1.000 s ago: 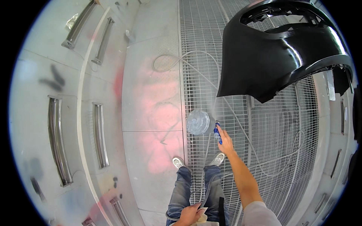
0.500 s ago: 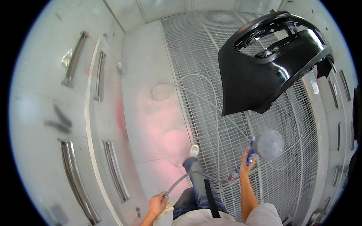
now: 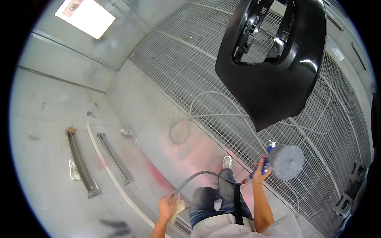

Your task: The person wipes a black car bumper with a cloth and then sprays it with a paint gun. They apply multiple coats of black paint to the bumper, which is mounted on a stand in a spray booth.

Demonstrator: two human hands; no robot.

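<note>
Head view: the fingers of the right hand (image 3: pixel 260 170) are closed around the handle of a blue spray gun (image 3: pixel 271 147), which is near the person's right side, in front of the body. On this gun sits a round grey cup (image 3: pixel 287 162), turned to the right of the hand. The fingers of the left hand (image 3: pixel 166 207) are closed around a grey hose (image 3: pixel 201 173), which bends in an arch over the legs toward the gun. A pale cloth (image 3: pixel 178 209) is also at the left hand, under the palm; how the fingers keep it, I cannot tell.

Between the forearms are blue jeans (image 3: pixel 228 177), a hanging black strap (image 3: pixel 238 204) and one pale shoe (image 3: pixel 227 162). Ahead of the gun, and apart from it, is a big glossy black bumper (image 3: pixel 274 85) above a metal grating (image 3: pixel 174 53). A pale thin hose (image 3: pixel 212 115) lies in loops on the floor. Farther to the left, a whitish wall (image 3: pixel 43 154) carries long metal fittings (image 3: pixel 82 162), and a bright window (image 3: pixel 85 20) shows at upper left.
</note>
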